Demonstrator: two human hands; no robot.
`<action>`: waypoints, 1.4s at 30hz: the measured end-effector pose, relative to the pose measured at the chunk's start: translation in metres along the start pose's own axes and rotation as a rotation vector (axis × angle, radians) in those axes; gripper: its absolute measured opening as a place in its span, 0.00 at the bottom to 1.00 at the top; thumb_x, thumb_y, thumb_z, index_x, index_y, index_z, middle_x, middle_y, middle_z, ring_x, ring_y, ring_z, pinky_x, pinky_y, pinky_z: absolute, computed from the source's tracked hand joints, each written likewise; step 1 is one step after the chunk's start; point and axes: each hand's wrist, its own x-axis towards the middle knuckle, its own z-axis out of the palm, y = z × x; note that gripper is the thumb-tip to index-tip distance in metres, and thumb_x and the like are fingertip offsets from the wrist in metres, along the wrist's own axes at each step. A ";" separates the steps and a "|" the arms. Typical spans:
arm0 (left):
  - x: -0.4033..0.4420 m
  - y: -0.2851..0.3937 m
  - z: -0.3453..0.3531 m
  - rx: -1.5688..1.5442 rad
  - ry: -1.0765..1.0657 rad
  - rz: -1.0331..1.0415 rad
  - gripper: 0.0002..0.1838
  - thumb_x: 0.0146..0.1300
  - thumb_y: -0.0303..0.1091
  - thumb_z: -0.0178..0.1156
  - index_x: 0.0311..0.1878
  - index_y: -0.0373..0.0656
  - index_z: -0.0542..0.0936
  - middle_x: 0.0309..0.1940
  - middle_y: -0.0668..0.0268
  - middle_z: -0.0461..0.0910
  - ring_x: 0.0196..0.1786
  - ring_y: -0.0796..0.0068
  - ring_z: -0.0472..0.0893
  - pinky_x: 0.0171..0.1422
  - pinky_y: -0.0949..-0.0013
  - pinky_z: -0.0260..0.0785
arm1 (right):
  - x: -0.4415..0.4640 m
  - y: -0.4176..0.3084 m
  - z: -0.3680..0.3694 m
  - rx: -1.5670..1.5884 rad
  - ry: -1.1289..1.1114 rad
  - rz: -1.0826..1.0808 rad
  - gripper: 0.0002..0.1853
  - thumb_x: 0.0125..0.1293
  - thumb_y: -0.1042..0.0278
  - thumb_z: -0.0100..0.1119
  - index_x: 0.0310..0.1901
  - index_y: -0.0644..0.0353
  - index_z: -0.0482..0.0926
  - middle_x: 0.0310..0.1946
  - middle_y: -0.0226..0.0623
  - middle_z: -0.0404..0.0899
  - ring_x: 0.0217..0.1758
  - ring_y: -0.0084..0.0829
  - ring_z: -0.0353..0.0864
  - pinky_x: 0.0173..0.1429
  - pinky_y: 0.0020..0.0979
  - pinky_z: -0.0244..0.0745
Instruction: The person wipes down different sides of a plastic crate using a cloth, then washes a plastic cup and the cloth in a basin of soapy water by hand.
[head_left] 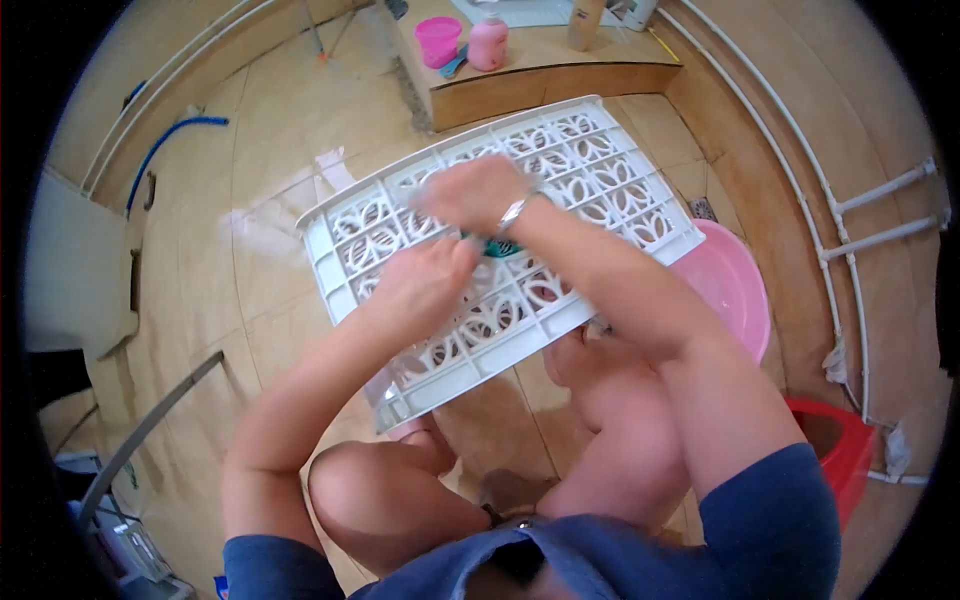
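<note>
A white plastic rack [590,180] with a leaf-pattern openwork panel and a raised rim lies tilted in front of me, above my lower legs. Over its middle, my left hand [430,278] is closed with the fingers curled. A small teal item [503,248] shows just beside those fingers, partly under my right wrist; its kind is hidden, though it seems to be in the left hand's grip. My right hand [475,193], with a silver band at the wrist, is just beyond the left, over the rack. Motion smears its fingers.
A pink basin [735,285] and a red plastic stool or tub [840,455] stand at right. On the tiled ledge [550,90] are a pink cup [438,42], a pink bottle [488,45] and a tan bottle [584,24]. White pipes [835,220] run along the right wall.
</note>
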 end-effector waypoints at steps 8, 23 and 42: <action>0.041 -0.013 0.005 -0.022 -0.039 -0.014 0.05 0.52 0.27 0.50 0.34 0.39 0.69 0.31 0.58 0.75 0.37 0.57 0.77 0.37 0.60 0.70 | -0.035 0.057 -0.017 -0.229 0.075 0.621 0.14 0.59 0.54 0.46 0.30 0.51 0.79 0.27 0.39 0.78 0.28 0.42 0.80 0.34 0.40 0.75; -0.084 -0.072 -0.069 -0.440 -0.152 -0.498 0.05 0.51 0.29 0.57 0.30 0.38 0.75 0.26 0.56 0.77 0.30 0.57 0.75 0.35 0.62 0.67 | 0.040 -0.108 0.007 0.145 0.150 -0.102 0.06 0.53 0.63 0.52 0.25 0.53 0.73 0.22 0.35 0.76 0.27 0.37 0.78 0.28 0.36 0.73; -0.072 -0.009 -0.074 -0.304 -0.634 -0.207 0.05 0.51 0.32 0.55 0.25 0.40 0.75 0.23 0.56 0.75 0.30 0.56 0.76 0.34 0.58 0.66 | -0.070 -0.091 -0.024 0.414 0.078 -0.475 0.14 0.54 0.52 0.57 0.25 0.52 0.70 0.24 0.30 0.68 0.30 0.31 0.70 0.34 0.34 0.60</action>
